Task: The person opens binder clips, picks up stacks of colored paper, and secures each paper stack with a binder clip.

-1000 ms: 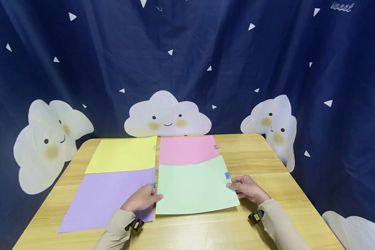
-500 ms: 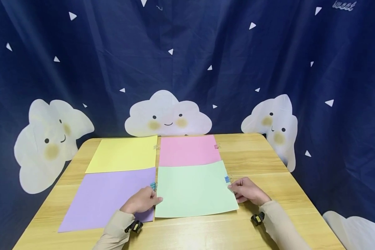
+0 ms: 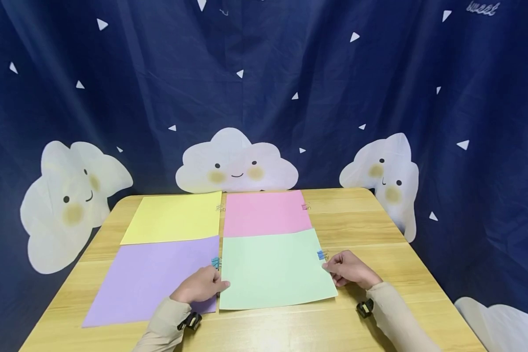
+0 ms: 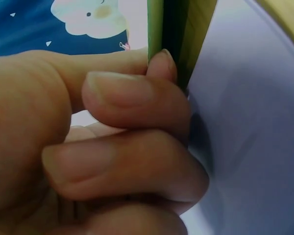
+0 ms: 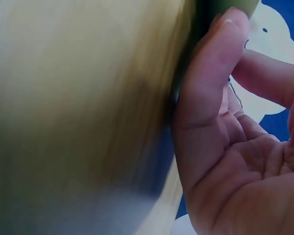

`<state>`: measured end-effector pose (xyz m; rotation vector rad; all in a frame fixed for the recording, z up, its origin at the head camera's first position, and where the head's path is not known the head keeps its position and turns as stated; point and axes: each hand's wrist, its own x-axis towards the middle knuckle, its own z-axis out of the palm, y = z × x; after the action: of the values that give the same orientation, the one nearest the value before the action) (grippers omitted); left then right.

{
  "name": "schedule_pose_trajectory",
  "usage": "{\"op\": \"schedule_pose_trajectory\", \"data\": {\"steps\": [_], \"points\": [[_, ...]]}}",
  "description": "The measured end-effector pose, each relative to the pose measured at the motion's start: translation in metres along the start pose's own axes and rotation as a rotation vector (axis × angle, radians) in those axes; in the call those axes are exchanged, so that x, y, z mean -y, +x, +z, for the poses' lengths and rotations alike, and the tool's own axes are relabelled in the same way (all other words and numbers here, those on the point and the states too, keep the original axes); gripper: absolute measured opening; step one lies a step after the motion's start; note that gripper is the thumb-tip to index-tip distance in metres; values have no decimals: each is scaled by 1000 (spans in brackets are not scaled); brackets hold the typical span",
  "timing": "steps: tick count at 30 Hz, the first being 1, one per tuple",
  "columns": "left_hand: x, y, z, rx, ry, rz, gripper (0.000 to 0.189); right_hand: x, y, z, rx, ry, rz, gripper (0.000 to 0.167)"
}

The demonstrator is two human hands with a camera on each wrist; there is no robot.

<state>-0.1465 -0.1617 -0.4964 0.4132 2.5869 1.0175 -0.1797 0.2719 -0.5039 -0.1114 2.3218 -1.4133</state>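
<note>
A pale green paper sheet lies low over the table, with its near edge slightly curved. My left hand pinches its left edge, with the other fingers curled in the left wrist view, next to a purple sheet. Along the opposite edge, my right hand pinches the green sheet just below a blue binder clip. A teal binder clip grips the purple sheet's right edge, close to my left knuckles. In the right wrist view only a small corner of green paper shows past the fingertips.
Behind the purple sheet lies a yellow sheet with a clip at its right edge. A pink sheet, clipped on its right, lies behind the green one. The wooden table ends at a dark blue curtain.
The green sheet has come down and toward me, flattening out and uncovering more of the pink sheet. Both hands have moved slightly nearer with it, keeping their pinch.
</note>
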Motion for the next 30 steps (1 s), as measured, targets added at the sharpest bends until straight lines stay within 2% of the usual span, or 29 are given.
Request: {"op": "schedule_pose_trajectory", "data": {"steps": [14, 30], "points": [[1, -4, 2, 5, -2, -16, 53, 1, -1, 4, -1, -83, -17, 30], [1, -8, 2, 2, 7, -26, 44, 3, -2, 6, 11, -158, -55, 32]]}}
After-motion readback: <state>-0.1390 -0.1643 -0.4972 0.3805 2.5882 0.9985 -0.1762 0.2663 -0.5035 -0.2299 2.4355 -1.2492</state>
